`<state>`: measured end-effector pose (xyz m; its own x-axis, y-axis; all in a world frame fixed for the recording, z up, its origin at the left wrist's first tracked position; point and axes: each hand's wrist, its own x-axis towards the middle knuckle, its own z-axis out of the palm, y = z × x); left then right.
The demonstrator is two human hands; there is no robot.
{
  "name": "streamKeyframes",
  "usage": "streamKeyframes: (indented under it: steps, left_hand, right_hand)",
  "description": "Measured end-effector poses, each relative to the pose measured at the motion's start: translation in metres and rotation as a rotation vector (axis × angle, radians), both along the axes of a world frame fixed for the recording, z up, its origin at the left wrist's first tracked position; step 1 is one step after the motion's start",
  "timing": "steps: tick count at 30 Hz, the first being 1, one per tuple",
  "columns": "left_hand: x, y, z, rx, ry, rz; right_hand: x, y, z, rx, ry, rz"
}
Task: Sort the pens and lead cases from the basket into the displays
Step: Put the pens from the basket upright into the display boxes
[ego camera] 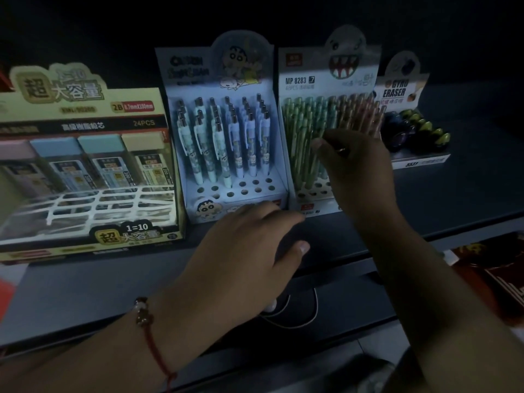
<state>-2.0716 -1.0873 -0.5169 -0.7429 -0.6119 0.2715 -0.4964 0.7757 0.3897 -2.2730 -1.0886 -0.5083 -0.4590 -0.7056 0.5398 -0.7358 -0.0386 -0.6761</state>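
**Hands at the pen displays, basket out of view**

Nearest the camera, the left hand (249, 245), a red cord bracelet (150, 333) on its wrist, lay flat with relaxed, straight fingers on the dark shelf (85, 285), probably as a brace. The right hand (354, 165) reached into the white shark-faced display of slim pastel pens (329, 120); its fingers were curled among the pens, but whether they pinched one could not be told in the dim light. Just left stood the pale-blue cartoon-boy pen display (226, 131), its front holes vacant. Further left sat the cream cardboard box of lead cases (85, 165), its front grid slots unfilled. At far right was the gyro eraser display (411, 123). No basket showed, so sorting looked unfinished. Everything around the shelf was dark.
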Motion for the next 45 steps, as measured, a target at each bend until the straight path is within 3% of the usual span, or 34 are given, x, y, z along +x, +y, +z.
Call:
streamKeyframes:
  steps: [18,24,27,33,39,45]
  left_hand:
    - [-0.002,0.012,-0.003,0.068,-0.044,-0.020]
    - [-0.007,0.033,0.016,0.049,-0.082,-0.106]
    - [-0.024,0.055,0.028,0.039,-0.084,-0.163]
    - [-0.079,0.127,0.042,0.015,-0.018,-0.363]
    - [-0.130,0.231,0.032,-0.028,-0.050,-0.637]
    - [-0.172,0.329,0.009,-0.162,-0.170,-0.929]
  right_hand:
    - [0.008,0.055,0.003,0.253,-0.094,0.006]
    - [0.003,0.114,0.037,0.498,0.198,-0.097]
    - [0.001,0.158,0.041,0.611,0.292,-0.155]
    - [-0.007,0.282,0.039,0.691,0.258,-0.319]
    - [-0.013,0.411,0.025,0.762,0.131,-0.579]
    - [-0.001,0.537,-0.035,0.890,-0.093,-0.810]
